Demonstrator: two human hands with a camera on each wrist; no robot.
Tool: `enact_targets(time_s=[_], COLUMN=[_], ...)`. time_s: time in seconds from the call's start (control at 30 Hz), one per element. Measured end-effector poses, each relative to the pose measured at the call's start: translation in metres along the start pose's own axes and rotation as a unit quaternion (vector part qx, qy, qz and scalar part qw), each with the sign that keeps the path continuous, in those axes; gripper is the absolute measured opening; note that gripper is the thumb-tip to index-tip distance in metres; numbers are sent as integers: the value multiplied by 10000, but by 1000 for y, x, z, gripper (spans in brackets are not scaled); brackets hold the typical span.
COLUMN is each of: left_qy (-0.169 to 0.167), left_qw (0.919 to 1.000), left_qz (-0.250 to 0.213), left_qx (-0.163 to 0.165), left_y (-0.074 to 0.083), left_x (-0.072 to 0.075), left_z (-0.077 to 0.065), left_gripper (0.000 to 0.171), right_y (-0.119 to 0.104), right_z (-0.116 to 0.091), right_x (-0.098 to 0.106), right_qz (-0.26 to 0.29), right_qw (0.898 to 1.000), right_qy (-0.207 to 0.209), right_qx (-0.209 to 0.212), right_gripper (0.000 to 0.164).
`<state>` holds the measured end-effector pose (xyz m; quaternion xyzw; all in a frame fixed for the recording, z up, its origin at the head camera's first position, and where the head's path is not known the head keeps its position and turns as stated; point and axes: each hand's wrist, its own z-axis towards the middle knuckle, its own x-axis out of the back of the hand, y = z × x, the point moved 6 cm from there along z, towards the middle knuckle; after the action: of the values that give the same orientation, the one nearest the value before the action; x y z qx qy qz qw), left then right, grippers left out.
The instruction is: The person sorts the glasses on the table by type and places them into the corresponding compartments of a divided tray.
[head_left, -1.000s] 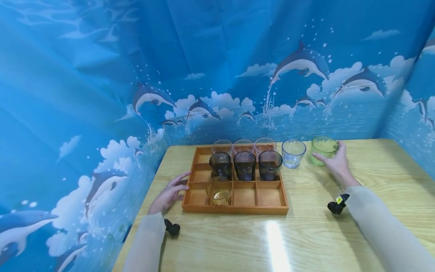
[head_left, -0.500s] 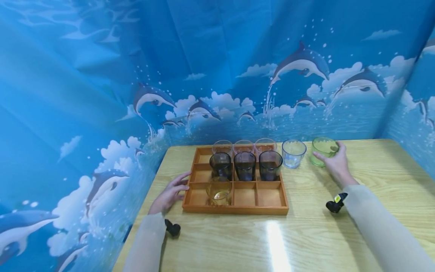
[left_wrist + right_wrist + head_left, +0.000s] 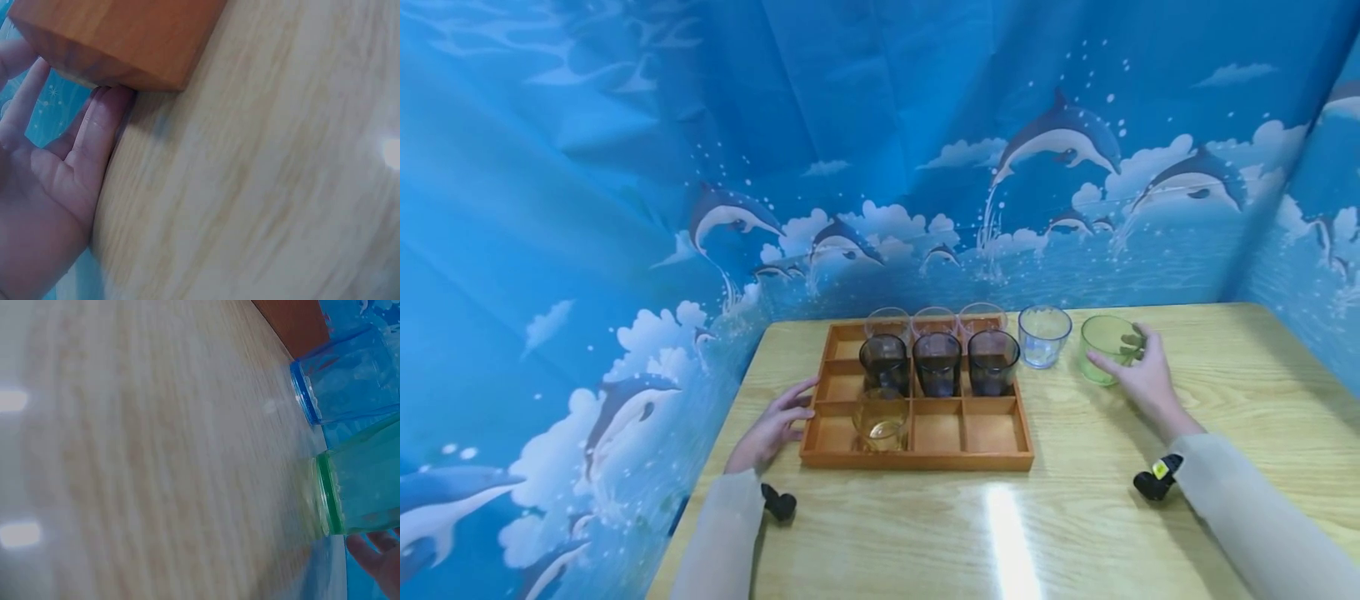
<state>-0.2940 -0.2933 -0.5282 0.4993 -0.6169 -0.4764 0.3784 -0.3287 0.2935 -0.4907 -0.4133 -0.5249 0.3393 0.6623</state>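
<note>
My right hand (image 3: 1146, 379) holds a green glass (image 3: 1099, 337) between thumb and fingers, to the right of the wooden tray. The green glass (image 3: 365, 478) stands upright beside the blue glass (image 3: 350, 381) in the right wrist view. At the tray's left side my left hand (image 3: 775, 427) rests with fairly straight fingers against the wall. From the left wrist, the left hand (image 3: 56, 162) shows its fingers touching the side of the wooden tray (image 3: 125, 44). Dark glasses (image 3: 937, 367) fill part of the tray's middle row, and a yellow glass (image 3: 880, 421) sits in the front row.
Several clear pinkish glasses (image 3: 934, 320) stand in the tray's back row. The light wooden table (image 3: 895, 533) meets a blue dolphin-print curtain (image 3: 865, 125) at the back and left. A strip of light reflects off the tabletop.
The green glass has come slightly toward me in the right hand, a little away from the curtain. The left hand stays at the tray, and the head view has shifted slightly.
</note>
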Motion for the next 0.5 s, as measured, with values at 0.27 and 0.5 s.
enact_targets(time_s=[0.27,0.5], left_qy=[20,-79], left_qw=[10000,10000], left_qz=[33,5], left_qx=[9,33], left_y=[0,0], left_x=[0,0], left_z=[0,1], left_gripper=[56,56], right_y=[-13,-21], right_z=[-20,-39], right_x=[-4,-10], right_qz=[-93,-176], right_qw=[9992,9971], right_qy=[-222,-339], right_qx=[323,651], right_gripper=[100,96])
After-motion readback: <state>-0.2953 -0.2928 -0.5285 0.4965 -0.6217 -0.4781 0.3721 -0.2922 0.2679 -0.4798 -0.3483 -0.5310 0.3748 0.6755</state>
